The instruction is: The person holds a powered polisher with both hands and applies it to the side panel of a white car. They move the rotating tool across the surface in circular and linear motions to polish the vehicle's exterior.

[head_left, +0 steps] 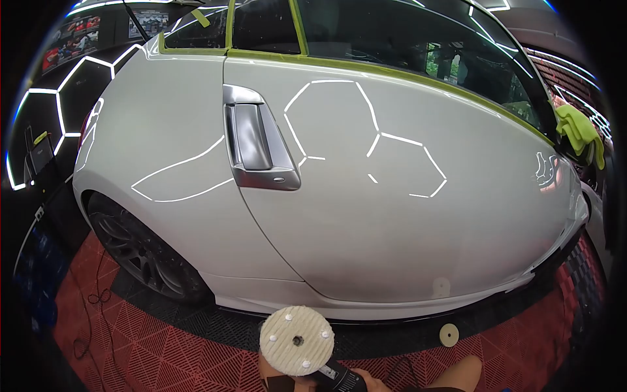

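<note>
Low in the head view, a polisher (339, 377) is tipped so its round, cream fibre pad (297, 326) faces up at me. Several white dabs of paste sit around the pad's dark centre hole. My right hand (375, 383), partly cut off by the lower edge, is closed around the polisher's black body. My left hand does not show. Just beyond the pad stands a white car, its door (366, 228) carrying bright hexagon light reflections. A silver door handle (261, 140) sits at the door's rear edge.
Green masking tape (405, 73) lines the windows. A green cloth (579, 130) hangs at the mirror. Another round pad (449, 335) lies on the dark floor strip. The rear wheel (140, 251) is at left; a cable (99, 296) trails over red floor tiles (163, 349). My knee (462, 374) is lower right.
</note>
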Motion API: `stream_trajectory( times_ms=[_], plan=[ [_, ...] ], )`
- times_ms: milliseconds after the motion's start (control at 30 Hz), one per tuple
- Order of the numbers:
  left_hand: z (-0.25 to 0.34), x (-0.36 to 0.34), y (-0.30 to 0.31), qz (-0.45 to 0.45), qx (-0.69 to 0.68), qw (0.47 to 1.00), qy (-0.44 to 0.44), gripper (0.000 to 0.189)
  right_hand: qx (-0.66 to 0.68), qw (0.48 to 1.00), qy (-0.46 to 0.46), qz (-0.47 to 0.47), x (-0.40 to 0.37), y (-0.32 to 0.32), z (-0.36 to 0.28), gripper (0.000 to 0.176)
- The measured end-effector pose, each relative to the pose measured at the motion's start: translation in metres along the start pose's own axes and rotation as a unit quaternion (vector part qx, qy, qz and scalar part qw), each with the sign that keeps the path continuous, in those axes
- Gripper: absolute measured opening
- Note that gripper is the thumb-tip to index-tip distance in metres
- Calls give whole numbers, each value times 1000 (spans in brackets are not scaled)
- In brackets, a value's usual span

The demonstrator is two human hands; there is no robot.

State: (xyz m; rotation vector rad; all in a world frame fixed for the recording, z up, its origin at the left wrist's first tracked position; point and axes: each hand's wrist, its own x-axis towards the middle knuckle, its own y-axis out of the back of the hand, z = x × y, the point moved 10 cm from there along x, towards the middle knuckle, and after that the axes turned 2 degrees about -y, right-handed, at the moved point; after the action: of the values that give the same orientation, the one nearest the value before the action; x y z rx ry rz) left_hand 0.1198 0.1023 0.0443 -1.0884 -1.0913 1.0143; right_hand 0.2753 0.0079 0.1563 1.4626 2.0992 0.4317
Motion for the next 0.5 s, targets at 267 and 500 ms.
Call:
stream_trajectory(
  times_ms=[267,500],
  plan=[
    [-11,4,-29,-37,-195,977,74,102,20,1000,3,19,-1,4,-11,90],
    [-16,17,-27,-37,-168,983,63,99,23,999,1,32,-4,5,-13,87]
  ],
)
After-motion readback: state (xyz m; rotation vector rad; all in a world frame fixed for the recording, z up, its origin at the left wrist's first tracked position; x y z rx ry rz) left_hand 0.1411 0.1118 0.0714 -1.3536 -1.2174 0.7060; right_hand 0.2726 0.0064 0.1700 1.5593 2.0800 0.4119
